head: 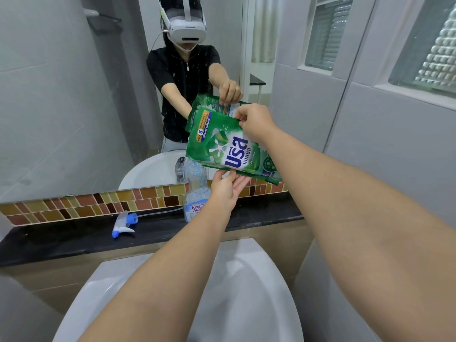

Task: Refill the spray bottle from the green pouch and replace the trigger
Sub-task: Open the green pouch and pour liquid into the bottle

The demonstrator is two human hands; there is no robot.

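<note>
The green pouch (228, 146) hangs tilted in the air above the ledge, one corner pointing down and left toward the clear spray bottle (196, 193). My right hand (255, 122) pinches the pouch's upper edge. My left hand (225, 190) supports its lower edge from beneath with the fingers spread, and it hides the bottle's right side. The bottle stands upright on the black ledge (74, 239) with no trigger on its neck. The white and blue trigger (124, 223) lies on its side on the ledge to the left, its thin tube stretching toward the bottle.
A white sink basin (246, 292) sits below my arms, in front of the ledge. A mirror (74, 95) covers the wall behind, above a strip of brown mosaic tiles (86, 206). A chrome tap (180, 169) shows behind the bottle. A grey tiled wall with windows stands on the right.
</note>
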